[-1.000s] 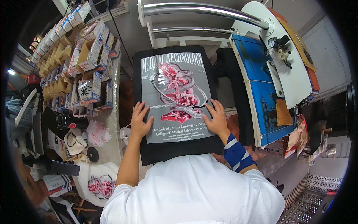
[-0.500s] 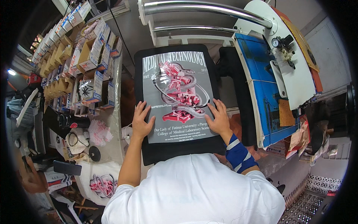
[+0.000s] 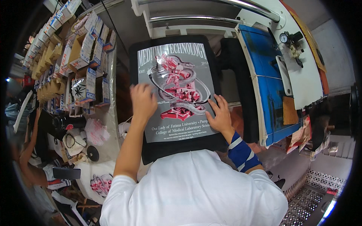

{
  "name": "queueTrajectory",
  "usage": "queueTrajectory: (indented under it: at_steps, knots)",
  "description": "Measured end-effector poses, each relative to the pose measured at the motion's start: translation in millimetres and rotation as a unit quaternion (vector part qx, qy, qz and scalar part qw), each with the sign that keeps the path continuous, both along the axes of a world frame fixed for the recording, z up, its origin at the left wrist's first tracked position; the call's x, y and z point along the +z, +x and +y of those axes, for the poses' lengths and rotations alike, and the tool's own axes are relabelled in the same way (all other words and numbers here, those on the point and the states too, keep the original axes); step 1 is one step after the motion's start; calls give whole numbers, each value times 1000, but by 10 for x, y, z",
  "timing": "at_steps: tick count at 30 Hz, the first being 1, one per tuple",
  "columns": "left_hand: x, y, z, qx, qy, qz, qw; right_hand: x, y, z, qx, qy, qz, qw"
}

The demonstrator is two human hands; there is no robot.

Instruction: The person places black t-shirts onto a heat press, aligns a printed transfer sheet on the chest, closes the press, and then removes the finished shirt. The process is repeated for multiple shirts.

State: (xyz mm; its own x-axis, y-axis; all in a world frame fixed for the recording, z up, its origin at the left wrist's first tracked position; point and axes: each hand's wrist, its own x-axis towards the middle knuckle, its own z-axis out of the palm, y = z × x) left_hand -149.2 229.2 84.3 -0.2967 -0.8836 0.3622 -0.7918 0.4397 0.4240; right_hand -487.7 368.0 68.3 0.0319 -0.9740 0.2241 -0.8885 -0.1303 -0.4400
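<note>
A clear printed sheet with pale lettering and a pink-red microscope-like design wound with grey snakes lies on black fabric spread over a flat platen, whose shiny surface catches the light. My left hand is lifted at the sheet's left edge, its bent fingers smeared by motion; whether it touches the sheet or fabric I cannot tell. My right hand, with a blue striped sleeve on that forearm, rests on the sheet's right edge, fingers spread and holding nothing.
Heat press with blue plate, gauge and steel bars at top and right. Stacked cardboard boxes and a pink bundle line the left table. A white printed cloth lies lower left, beside another person's arm.
My left hand has lifted and moved upward along the sheet's left edge, fingers now more bent and blurred. My right hand stays at the right edge. The view has shifted slightly.
</note>
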Motion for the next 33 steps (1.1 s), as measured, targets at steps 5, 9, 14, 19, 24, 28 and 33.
queueTrajectory:
  at_steps: [5,9,14,19,24,28,33]
  knots:
    - [-232,-787,-1343,-43,-89,6,995,41,53,-60,12,-4,8,1000]
    - [-401,-960,-1952,11,-64,-109,992,13,22,-72,10,-1,3,1000]
    - [-452,-981,-2015,25,-36,-110,993,57,40,-63,-2,28,3,1000]
    - [-424,-1001,-2048,24,-39,-98,994,74,20,-72,-4,49,1,999]
    - [-526,-956,-2049,0,-79,-55,995,72,-4,-92,5,48,-5,999]
    - [-551,-965,-2058,7,-99,-60,993,105,13,-99,7,50,-3,999]
    - [-537,-971,-2055,8,-94,-70,993,78,25,-69,-2,58,-1,998]
